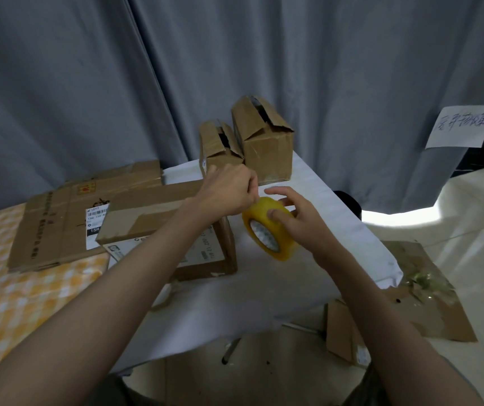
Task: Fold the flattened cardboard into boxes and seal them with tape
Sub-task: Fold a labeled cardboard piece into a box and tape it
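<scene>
My right hand (296,218) grips a yellow roll of tape (267,235) above the white table (264,288), thumb on its outer face. My left hand (229,189) has its fingers curled at the top edge of the roll, pinching at the tape's end; the end itself is too small to see. A folded cardboard box (159,218) with shipping labels lies just left of the roll, under my left forearm. Flattened cardboard (56,227) lies further left on the checked cloth.
Two upright boxes, a small box (216,145) and a taller box (267,142), stand at the table's far end against a grey curtain. On the floor to the right lie a cardboard sheet (428,288) with tape scraps and a small cardboard box (346,335). A paper note (466,126) hangs on the curtain.
</scene>
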`<action>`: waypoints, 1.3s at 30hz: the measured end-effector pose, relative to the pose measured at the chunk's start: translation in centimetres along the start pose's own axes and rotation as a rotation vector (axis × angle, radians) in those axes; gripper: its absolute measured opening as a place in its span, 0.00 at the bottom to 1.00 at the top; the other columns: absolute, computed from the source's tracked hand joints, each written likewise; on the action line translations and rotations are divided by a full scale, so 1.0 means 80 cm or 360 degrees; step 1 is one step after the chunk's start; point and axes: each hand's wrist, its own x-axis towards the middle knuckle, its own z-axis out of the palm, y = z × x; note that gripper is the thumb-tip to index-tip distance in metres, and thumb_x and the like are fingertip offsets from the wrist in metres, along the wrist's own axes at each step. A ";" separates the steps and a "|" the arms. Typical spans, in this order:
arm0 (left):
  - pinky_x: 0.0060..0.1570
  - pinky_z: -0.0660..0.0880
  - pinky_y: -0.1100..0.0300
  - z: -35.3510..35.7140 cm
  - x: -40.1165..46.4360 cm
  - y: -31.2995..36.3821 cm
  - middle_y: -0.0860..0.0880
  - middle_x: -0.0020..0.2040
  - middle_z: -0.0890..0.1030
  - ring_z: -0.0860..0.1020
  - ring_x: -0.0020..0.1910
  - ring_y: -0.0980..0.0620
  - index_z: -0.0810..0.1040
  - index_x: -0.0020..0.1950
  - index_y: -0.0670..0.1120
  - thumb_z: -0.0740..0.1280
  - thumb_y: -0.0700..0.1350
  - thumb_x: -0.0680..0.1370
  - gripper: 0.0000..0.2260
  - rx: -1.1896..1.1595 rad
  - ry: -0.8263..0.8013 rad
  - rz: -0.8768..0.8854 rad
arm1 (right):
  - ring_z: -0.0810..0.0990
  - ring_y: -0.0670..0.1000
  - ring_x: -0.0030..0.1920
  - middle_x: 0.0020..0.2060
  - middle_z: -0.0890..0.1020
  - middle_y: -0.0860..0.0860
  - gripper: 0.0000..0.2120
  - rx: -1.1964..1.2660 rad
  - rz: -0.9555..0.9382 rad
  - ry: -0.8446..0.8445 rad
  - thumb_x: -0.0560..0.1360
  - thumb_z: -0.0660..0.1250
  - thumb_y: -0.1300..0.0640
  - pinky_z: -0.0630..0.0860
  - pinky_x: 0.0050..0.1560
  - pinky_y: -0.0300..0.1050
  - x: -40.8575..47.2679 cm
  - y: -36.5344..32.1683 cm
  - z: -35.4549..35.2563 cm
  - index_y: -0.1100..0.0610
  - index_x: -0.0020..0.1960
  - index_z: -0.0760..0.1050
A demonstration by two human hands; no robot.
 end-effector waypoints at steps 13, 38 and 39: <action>0.53 0.58 0.56 -0.018 -0.024 -0.005 0.58 0.37 0.74 0.71 0.48 0.55 0.73 0.41 0.53 0.68 0.47 0.78 0.07 -0.0014 0.0180 0.0249 | 0.75 0.48 0.47 0.52 0.77 0.51 0.08 0.0200 0.0098 0.0001 0.79 0.66 0.54 0.73 0.45 0.44 -0.012 -0.021 0.012 0.43 0.56 0.73; 0.74 0.45 0.56 -0.014 -0.126 -0.071 0.55 0.81 0.48 0.48 0.79 0.57 0.48 0.81 0.53 0.47 0.62 0.83 0.29 -0.0490 -0.0057 -0.0087 | 0.73 0.43 0.44 0.44 0.75 0.41 0.05 0.0214 0.0150 0.0279 0.80 0.66 0.51 0.69 0.40 0.38 -0.019 -0.099 0.027 0.52 0.51 0.73; 0.74 0.47 0.55 -0.021 -0.127 -0.081 0.54 0.81 0.49 0.49 0.79 0.55 0.50 0.81 0.53 0.48 0.62 0.83 0.28 -0.0545 0.0032 -0.0165 | 0.73 0.43 0.43 0.44 0.75 0.40 0.05 0.0209 0.0150 0.0277 0.80 0.66 0.51 0.68 0.40 0.38 -0.020 -0.101 0.029 0.51 0.50 0.73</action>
